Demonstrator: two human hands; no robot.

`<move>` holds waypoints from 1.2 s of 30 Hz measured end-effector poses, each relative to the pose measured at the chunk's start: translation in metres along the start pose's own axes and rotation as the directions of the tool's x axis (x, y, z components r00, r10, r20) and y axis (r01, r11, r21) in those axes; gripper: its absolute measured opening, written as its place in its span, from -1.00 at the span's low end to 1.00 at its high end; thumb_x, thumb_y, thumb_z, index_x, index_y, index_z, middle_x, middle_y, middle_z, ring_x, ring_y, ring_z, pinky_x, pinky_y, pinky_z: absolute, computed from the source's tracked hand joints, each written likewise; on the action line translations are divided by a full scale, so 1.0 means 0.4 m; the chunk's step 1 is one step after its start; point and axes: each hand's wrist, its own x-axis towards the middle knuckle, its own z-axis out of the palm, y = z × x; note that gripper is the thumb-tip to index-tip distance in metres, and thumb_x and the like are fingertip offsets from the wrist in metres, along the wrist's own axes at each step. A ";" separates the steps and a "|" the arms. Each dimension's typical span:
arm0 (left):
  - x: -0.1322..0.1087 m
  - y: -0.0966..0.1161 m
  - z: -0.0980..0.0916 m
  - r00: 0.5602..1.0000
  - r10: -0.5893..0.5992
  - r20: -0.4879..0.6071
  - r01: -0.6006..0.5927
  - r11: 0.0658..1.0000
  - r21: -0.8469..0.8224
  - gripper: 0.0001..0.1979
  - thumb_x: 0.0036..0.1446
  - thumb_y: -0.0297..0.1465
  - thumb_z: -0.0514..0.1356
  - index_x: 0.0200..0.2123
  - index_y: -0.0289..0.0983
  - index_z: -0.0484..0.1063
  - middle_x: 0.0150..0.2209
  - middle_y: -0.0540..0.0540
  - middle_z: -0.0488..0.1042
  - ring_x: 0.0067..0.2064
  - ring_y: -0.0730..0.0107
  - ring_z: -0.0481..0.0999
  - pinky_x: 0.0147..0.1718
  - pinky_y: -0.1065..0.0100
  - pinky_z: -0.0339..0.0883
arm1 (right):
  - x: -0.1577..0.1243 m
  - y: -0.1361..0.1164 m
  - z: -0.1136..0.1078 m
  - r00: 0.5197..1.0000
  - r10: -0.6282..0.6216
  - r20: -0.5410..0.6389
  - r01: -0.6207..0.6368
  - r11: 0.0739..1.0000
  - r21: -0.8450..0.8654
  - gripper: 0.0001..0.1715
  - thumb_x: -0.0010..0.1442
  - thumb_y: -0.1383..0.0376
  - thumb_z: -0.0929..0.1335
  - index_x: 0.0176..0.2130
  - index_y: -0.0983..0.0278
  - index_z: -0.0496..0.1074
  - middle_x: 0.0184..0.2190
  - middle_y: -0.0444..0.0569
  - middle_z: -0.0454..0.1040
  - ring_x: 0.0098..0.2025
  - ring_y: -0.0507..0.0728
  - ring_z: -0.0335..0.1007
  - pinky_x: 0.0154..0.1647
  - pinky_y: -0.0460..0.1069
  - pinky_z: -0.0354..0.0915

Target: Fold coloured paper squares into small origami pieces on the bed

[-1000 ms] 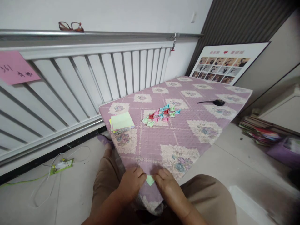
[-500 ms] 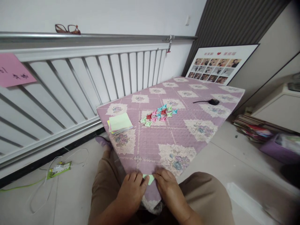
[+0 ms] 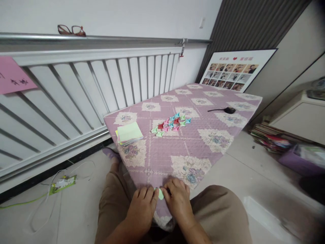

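Note:
A small piece of light green folded paper point(image 3: 160, 194) lies at the near corner of the table, mostly covered by fingers. My left hand point(image 3: 144, 202) pinches its left side, thumb and forefinger closed. My right hand point(image 3: 178, 198) is curled at the paper's right edge, with the fingertips pressed close to it. Farther up the cloth sits a cluster of small folded paper shapes point(image 3: 171, 124) in green, red, pink and blue. To its left rests a stack of square paper sheets point(image 3: 130, 132), light green on top.
A purple flowered tablecloth point(image 3: 165, 154) covers the table. A black object with a thin handle point(image 3: 229, 110) lies toward the far right. A white radiator point(image 3: 96, 81) runs along the left, and a photo board point(image 3: 231, 71) leans at the back. A power strip point(image 3: 62, 184) lies on the floor.
My right hand has shifted slightly left and its fingers have curled in more. Less of the green paper shows between the hands. The view has moved a little.

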 end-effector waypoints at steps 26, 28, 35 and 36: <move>-0.025 0.011 0.048 0.976 -0.047 -0.213 0.057 0.998 0.040 -0.63 0.27 -0.41 0.01 0.13 -0.25 0.29 0.02 -0.17 0.38 -0.03 0.25 0.31 -0.11 0.23 0.19 | -0.014 0.042 0.012 0.996 0.052 -0.073 -0.059 0.993 -0.099 -0.87 0.16 0.22 0.33 -0.42 0.16 0.41 -0.29 -0.08 0.43 -0.14 0.19 0.29 -0.02 0.15 0.05; -0.028 0.007 0.045 0.977 -0.021 -0.212 0.029 0.999 0.034 -0.62 0.27 -0.35 0.03 0.15 -0.16 0.27 0.04 -0.13 0.37 -0.03 0.24 0.31 -0.13 0.23 0.19 | -0.014 0.042 0.013 0.995 0.049 -0.082 -0.057 0.994 -0.095 -0.87 0.16 0.23 0.33 -0.42 0.17 0.41 -0.30 -0.08 0.43 -0.14 0.20 0.28 -0.02 0.15 0.05; -0.029 0.022 0.043 0.964 -0.056 -0.260 0.062 0.998 0.014 -0.60 0.18 -0.22 0.17 0.10 0.12 0.29 0.04 -0.06 0.36 -0.03 0.18 0.29 -0.16 0.20 0.17 | -0.020 0.052 0.009 0.989 -0.045 -0.142 0.040 0.998 -0.039 -0.90 0.17 0.27 0.32 -0.27 0.13 0.44 -0.21 -0.08 0.47 -0.11 0.20 0.32 0.02 0.19 0.03; -0.029 0.023 0.043 0.966 -0.053 -0.251 0.060 0.998 0.018 -0.60 0.18 -0.21 0.18 0.10 0.12 0.29 0.05 -0.07 0.36 -0.03 0.18 0.28 -0.16 0.19 0.17 | -0.026 0.050 0.008 0.984 -0.094 -0.152 0.091 0.996 -0.025 -0.86 0.19 0.29 0.31 -0.22 0.12 0.44 -0.19 -0.08 0.48 -0.10 0.19 0.33 0.04 0.19 0.02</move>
